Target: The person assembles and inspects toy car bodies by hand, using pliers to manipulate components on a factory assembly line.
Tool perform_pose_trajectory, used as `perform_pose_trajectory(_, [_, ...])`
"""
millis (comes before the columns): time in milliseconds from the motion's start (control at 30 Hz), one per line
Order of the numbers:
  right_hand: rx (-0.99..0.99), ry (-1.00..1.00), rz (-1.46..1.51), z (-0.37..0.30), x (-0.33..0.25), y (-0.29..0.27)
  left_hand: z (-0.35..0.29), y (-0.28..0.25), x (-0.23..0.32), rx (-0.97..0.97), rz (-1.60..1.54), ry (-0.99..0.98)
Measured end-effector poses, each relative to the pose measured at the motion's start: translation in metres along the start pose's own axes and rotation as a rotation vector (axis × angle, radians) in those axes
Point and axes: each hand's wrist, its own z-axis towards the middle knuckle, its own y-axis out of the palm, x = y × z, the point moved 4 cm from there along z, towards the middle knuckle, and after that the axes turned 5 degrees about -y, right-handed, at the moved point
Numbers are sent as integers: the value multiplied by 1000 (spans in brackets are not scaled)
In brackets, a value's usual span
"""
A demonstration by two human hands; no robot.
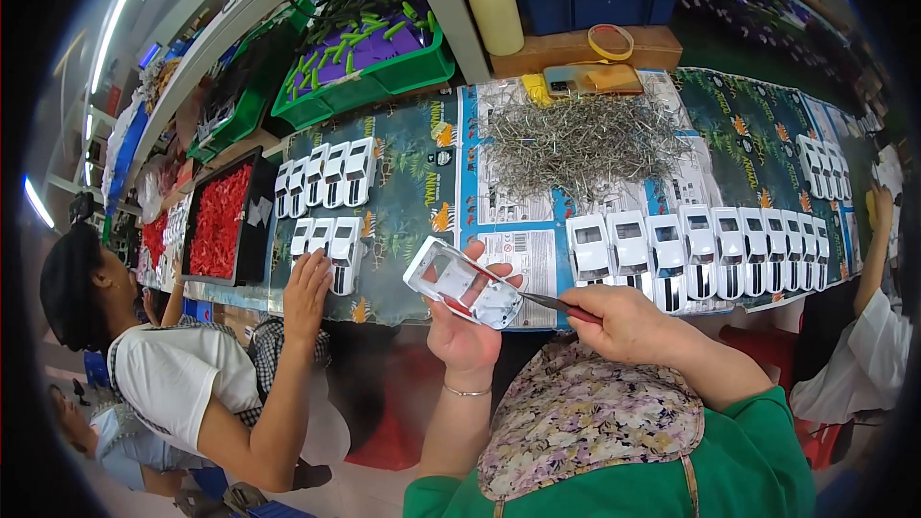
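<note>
My left hand (464, 338) holds a white toy car body (470, 285), its hollow underside turned up, with red strips along the inside. In my right hand (628, 324) is a slim, pointed dark tool with a dark red handle (583, 314); its exact kind is not clear. The tool's tip is at the right end of the car body. A row of white toy car bodies (667, 254) lines the table edge right of my hands. Beyond my hands lies a heap of thin metal pins (585, 146).
At left, a co-worker's hand (311, 283) rests by more white car bodies (345, 249). A black tray of red parts (224, 216) and a green crate (384, 75) stand further left. A phone (595, 81), tape roll (610, 41) and bottle (493, 8) are at the back.
</note>
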Motion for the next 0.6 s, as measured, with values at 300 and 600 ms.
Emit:
perform_pose_trajectory(300, [-19,1,5,1,0,1,0,5,1,37,5,-16])
perform_pose_trajectory(600, [3,-12,-9,3,0,0,1,8,2,36,39,1])
